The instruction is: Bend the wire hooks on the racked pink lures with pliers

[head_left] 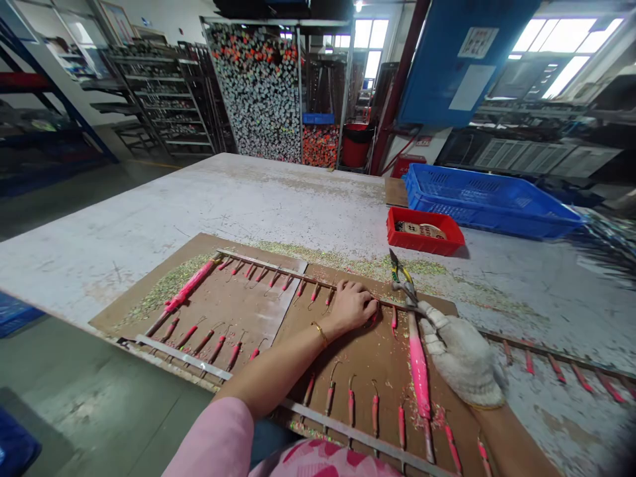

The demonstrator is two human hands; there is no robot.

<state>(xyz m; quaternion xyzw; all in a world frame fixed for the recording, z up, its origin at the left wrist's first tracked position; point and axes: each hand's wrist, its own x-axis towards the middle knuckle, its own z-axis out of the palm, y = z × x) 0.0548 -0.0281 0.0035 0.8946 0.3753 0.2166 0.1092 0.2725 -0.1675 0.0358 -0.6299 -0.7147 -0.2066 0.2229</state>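
A metal frame with pink-coated bars lies on a brown board [258, 301]. Along its rails are several small pink pieces with thin hooks. My bare left hand [352, 306], with a bracelet at the wrist, has its fingers curled over the frame's far rail [283, 269]. A pink piece shows beside its fingertips. My right hand [464, 358], in a white glove, grips a grey metal tool that looks like pliers [408, 291], at the rail near the top of the right pink bar [419, 371]. Yellow-and-black tool parts [395, 265] show just beyond; their link to the gripped tool is unclear.
Yellow-green and pink flakes [322, 256] are scattered over the board and white table [199, 192]. A red tray [427, 232] with items inside and a blue crate [487, 199] stand at the back right. Another rail with pink pieces [556, 368] lies at right.
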